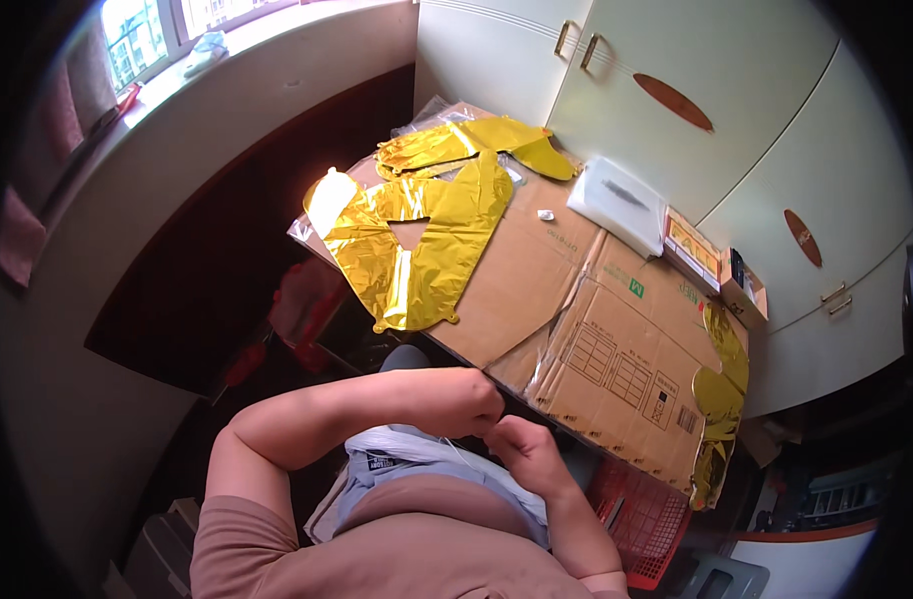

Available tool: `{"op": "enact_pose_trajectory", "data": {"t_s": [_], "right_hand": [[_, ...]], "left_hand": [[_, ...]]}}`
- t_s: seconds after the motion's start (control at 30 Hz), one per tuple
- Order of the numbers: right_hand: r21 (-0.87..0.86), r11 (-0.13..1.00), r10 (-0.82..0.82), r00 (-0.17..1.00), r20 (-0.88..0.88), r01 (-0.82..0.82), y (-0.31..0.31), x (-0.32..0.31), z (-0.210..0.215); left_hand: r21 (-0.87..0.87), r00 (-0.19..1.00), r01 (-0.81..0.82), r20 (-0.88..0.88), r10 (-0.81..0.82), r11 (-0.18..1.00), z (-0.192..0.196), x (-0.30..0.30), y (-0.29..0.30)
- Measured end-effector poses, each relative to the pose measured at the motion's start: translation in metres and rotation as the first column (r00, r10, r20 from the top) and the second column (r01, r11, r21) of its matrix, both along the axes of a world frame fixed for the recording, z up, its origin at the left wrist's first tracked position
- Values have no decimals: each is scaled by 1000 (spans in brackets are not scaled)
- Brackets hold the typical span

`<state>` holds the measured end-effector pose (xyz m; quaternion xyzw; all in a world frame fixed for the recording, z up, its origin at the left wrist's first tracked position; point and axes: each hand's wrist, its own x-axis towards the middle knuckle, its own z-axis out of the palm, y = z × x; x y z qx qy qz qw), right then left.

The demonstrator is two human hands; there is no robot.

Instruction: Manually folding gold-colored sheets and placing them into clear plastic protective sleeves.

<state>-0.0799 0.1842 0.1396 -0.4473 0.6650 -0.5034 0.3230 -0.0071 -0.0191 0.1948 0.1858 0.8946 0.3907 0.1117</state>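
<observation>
My left hand [470, 401] is closed, held in front of my body near the table's front edge. Just right of it and slightly lower, my right hand [528, 453] is closed too, its fingertips meeting the left hand's. Whatever they pinch is too small or hidden to make out. Beyond the hands, a flat gold foil balloon [448, 268] shaped like a letter A lies on the cardboard-covered table. A second gold foil balloon [476, 140] lies flat behind it. At the table's right end, another gold foil piece [720, 394] hangs partly over the edge.
Cardboard [536, 245] covers the tabletop. Along its back stand a white plastic-wrapped pack [616, 208] and small boxes [692, 250], against pale cabinets [696, 80]. A small white scrap [546, 215] lies nearby. Below the table's right side is a red plastic basket [644, 514].
</observation>
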Motion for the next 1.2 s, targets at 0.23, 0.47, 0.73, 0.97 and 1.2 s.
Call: {"op": "enact_pose_trajectory", "data": {"t_s": [0.23,0.47,0.73,0.97,1.2], "right_hand": [[-373,892,-124,933,339,255,-11,-13,110],[-485,871,220,821,527,79,-33,11,100],[-17,999,38,876,482,-34,15,10,72],[-238,971,-81,961,-263,16,0,-4,111],[-199,980,-15,1000,27,20,-14,1,64]], "left_hand": [[396,855,-437,-96,509,808,135,9,-7],[370,928,-205,-221,300,906,135,29,11],[401,890,-456,227,396,795,85,57,-4],[469,865,-365,490,107,804,39,55,11],[915,917,-377,346,200,146,57,47,17]]}}
